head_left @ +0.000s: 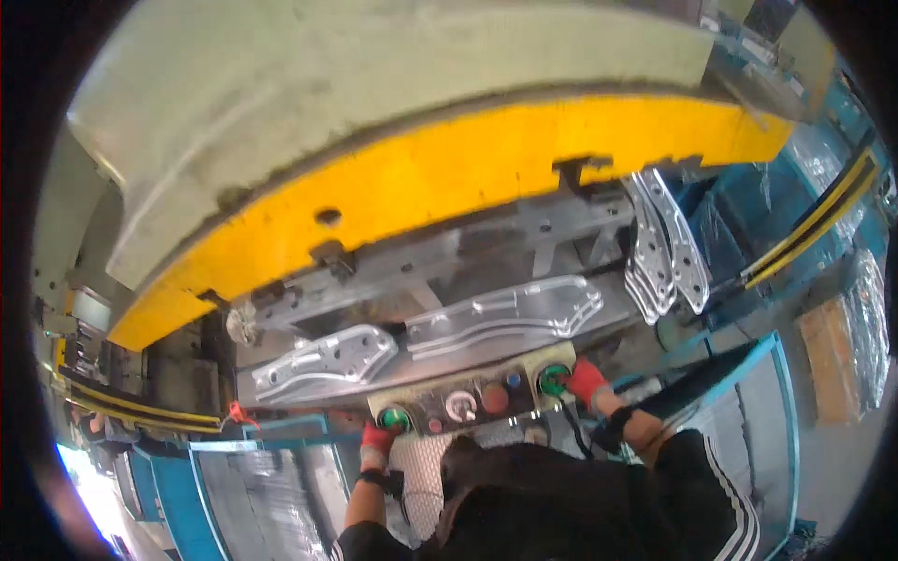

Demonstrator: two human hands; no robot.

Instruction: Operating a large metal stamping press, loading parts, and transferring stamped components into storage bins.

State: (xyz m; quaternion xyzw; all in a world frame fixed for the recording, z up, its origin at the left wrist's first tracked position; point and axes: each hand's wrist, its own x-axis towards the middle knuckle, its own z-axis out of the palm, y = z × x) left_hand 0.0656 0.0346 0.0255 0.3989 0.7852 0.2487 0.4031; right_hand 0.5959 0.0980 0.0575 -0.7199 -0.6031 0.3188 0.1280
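Shiny, smooth metal parts (552, 301)

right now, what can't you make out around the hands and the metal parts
All in the head view:
Left hand and right hand: too small and blurred to tell whether either is pressing its green button.
Standing metal parts: upper ends hidden behind the yellow beam.
Control panel: any markings are too small to read.
Person's legs: hidden by the dark-clothed torso, itself cut off by the lower edge.
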